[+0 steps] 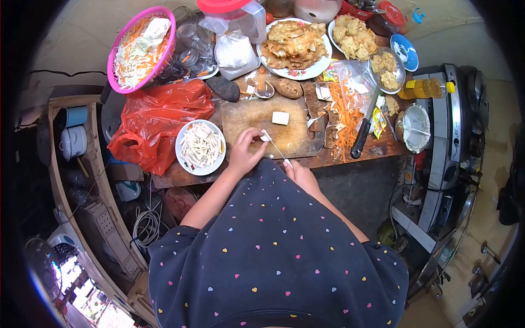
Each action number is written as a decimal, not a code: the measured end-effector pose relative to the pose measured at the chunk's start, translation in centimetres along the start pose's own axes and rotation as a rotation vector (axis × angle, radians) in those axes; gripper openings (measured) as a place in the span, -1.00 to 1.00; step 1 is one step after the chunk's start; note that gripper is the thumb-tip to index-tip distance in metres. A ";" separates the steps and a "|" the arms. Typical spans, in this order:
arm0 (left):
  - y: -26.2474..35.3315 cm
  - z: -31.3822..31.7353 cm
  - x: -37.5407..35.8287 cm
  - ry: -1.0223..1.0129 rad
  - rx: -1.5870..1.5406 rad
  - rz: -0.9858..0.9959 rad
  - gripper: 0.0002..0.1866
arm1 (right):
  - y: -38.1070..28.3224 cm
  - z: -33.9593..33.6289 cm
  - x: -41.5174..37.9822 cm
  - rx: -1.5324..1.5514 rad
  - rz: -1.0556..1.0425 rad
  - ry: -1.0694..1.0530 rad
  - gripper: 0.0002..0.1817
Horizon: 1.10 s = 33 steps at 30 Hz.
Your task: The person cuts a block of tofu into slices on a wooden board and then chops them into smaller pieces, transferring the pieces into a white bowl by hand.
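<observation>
My left hand (246, 152) is closed at the fingertips on a small white piece (265, 136), perhaps tofu, over the near side of the wooden cutting board (239, 116). My right hand (302, 177) grips a small knife (277, 148) by its pale handle, the thin blade slanting up to the white piece. Beyond my hands, a white block (280, 118) that looks like tofu lies on the board. Left of my left hand stands a white bowl (200, 147) heaped with thin pale strips.
A red plastic bag (161, 120) and a pink basin (116, 82) of shredded vegetables are at left. Behind the board are a plate of fritters (295, 48) and a potato-like tuber (288, 88). A large black-handled knife (362, 134) lies right, by orange shreds (343, 127) and a metal bowl (415, 128).
</observation>
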<state>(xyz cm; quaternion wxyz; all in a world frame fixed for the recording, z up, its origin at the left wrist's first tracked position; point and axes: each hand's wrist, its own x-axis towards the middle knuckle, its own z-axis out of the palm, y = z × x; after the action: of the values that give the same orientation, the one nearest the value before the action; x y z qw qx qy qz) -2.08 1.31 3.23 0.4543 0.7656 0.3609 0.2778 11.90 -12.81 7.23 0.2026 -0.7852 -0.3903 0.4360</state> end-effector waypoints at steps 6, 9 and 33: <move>-0.5 0.5 -0.2 0.056 0.096 0.123 -0.76 | -0.4 -0.3 -0.3 -0.003 0.027 0.003 -0.56; -0.9 0.5 -0.2 0.065 0.143 0.181 -0.77 | -0.7 -0.4 -0.5 -0.016 0.027 0.008 -0.56; 3.2 3.1 7.6 -0.231 0.293 0.432 -0.65 | -0.5 -0.2 -0.1 -0.075 0.006 0.000 -0.54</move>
<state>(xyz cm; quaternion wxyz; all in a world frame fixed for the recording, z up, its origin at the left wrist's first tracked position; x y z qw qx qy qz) 5.63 4.86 5.46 0.3073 0.9088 0.1716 0.2239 11.79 -12.61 7.75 0.1719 -0.7934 -0.4039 0.4217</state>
